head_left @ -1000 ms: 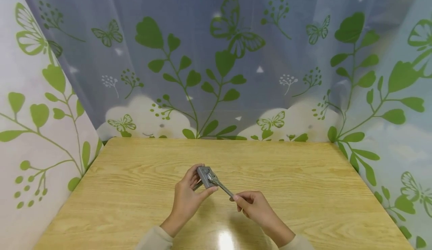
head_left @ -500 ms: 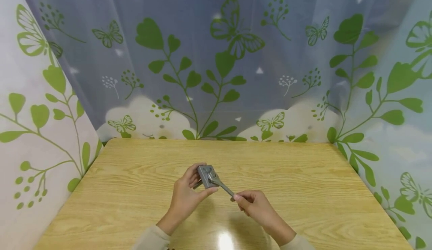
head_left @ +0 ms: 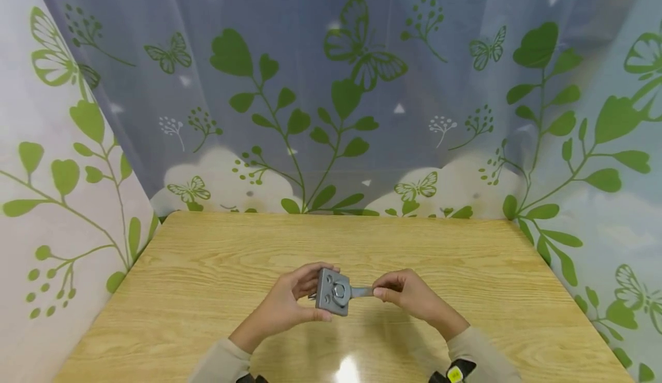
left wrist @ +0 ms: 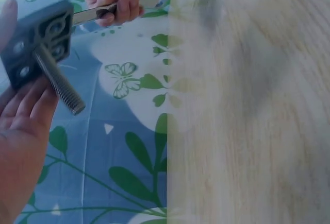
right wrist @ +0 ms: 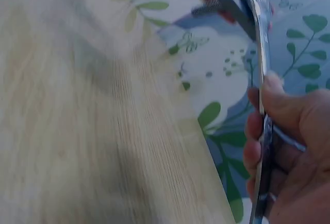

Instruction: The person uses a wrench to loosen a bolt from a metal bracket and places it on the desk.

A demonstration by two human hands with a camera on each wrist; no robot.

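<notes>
My left hand (head_left: 279, 305) grips a grey square plate (head_left: 326, 308) with holes by its edges, held up over the table. Through the plate runs a bolt; its threaded shank (left wrist: 59, 82) juts out of the back in the left wrist view. On the front face, the ring-shaped end of a wrench (head_left: 361, 292) sits around the bolt's hex head (head_left: 339, 292). Fingers and thumb of my right hand (head_left: 416, 298) hold the wrench by its handle, which points right from the plate. The right wrist view shows the handle (right wrist: 264, 54) lying along the curled fingers.
Beneath both hands is a wood-grain table (head_left: 217, 256). A curtain (head_left: 289, 84) printed with green leaves and butterflies hangs behind its far edge and at both sides. A black strap with a yellow patch (head_left: 455, 374) is on the right sleeve.
The wrench handle has swung from pointing down-right to nearly level, and the right hand has risen with it. Plate and left hand have shifted slightly right and down; the plate's front faces the camera more.
</notes>
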